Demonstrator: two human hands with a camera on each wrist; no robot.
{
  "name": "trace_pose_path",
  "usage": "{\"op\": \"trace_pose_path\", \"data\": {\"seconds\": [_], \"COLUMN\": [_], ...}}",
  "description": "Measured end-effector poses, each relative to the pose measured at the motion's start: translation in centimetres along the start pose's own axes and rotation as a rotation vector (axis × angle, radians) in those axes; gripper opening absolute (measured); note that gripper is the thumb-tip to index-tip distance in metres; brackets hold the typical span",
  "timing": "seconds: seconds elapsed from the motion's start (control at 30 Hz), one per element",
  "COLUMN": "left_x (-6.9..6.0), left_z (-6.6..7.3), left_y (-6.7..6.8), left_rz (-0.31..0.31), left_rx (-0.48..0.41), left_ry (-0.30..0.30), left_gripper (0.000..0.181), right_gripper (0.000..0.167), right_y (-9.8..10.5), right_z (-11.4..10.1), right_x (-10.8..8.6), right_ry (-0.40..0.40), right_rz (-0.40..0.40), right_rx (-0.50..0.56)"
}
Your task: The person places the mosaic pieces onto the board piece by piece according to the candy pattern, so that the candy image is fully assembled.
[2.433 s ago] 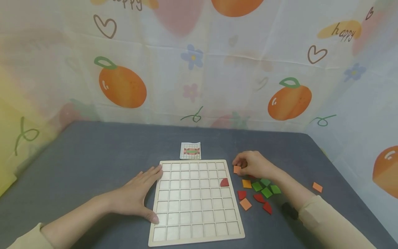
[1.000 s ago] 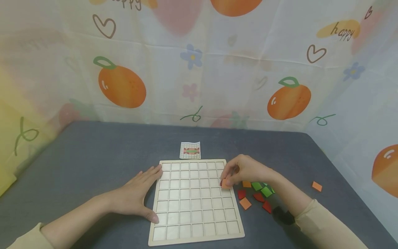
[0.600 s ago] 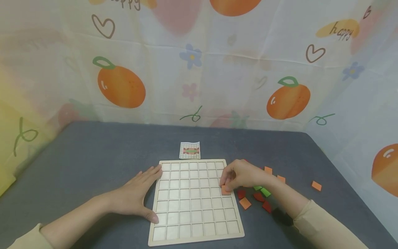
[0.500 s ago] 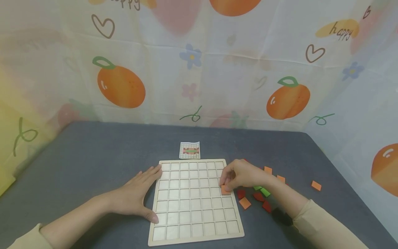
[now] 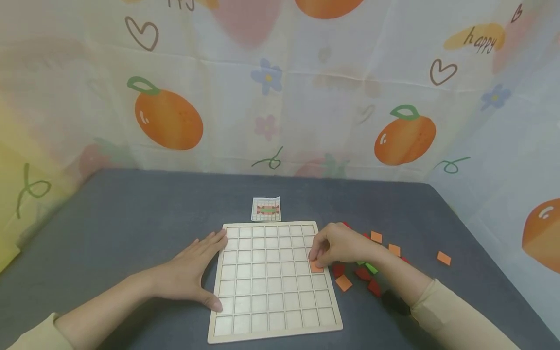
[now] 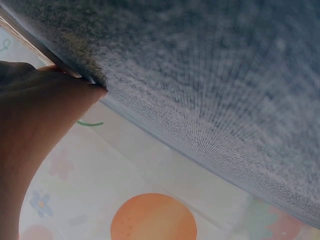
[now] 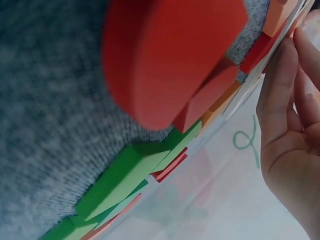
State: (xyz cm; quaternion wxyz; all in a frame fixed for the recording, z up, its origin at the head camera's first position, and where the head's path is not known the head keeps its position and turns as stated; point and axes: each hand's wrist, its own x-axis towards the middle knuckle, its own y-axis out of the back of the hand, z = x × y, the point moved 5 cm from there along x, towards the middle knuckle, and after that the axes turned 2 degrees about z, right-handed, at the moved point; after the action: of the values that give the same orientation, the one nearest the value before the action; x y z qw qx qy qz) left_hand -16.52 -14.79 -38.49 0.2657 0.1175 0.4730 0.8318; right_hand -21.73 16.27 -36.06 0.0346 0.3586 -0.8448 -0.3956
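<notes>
A pale wooden grid board [image 5: 275, 336] lies on the dark table. My left hand [image 5: 179, 274] rests spread along its left edge, thumb near the lower corner; the left wrist view shows this hand [image 6: 40, 115] against the edge. With bent fingertips my right hand [image 5: 345, 243] pinches an orange square tile [image 5: 317, 267] lying at a cell of the rightmost column, fourth row down. Those fingers cover the cell above. In the right wrist view the hand [image 7: 290, 135] is at the board's edge, its fingertips partly out of frame.
Right of the board lie red pieces [image 5: 374, 288], green tiles [image 5: 371, 268] and orange tiles [image 5: 343, 283], some hidden under the right forearm. One orange tile [image 5: 444, 258] is farther right. A small pattern card [image 5: 266, 218] stands behind the board's back edge, before a printed cloth.
My right hand has moved left from the loose pieces onto the board with the orange tile, then down to the fourth-row cell. My left hand has stayed on the edge.
</notes>
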Motion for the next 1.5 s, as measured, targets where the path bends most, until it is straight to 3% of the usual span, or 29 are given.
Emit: {"op": "trace_pose_path", "data": {"seconds": [0.37, 0.67, 1.0, 1.5], "left_x": [0.0, 0.1, 0.0, 0.0], "left_z": [0.0, -0.2, 0.0, 0.1], "left_y": [0.0, -0.1, 0.0, 0.0], "left_rz": [0.0, 0.002, 0.0, -0.008], "left_rx": [-0.002, 0.009, 0.0, 0.003], "left_ry": [0.008, 0.006, 0.005, 0.002], "left_gripper": [0.137, 0.137, 0.136, 0.135], "right_gripper": [0.015, 0.011, 0.02, 0.026], "right_y": [0.0, 1.9, 4.0, 5.7], "right_z": [-0.4, -0.5, 1.0, 3.1], "right_x": [-0.1, -0.9, -2.4, -3.3], "right_ry": [0.0, -0.013, -0.085, -0.131], "right_rz": [-0.012, 0.044, 0.12, 0.149], "right_rx": [0.015, -0.014, -0.027, -0.03]}}
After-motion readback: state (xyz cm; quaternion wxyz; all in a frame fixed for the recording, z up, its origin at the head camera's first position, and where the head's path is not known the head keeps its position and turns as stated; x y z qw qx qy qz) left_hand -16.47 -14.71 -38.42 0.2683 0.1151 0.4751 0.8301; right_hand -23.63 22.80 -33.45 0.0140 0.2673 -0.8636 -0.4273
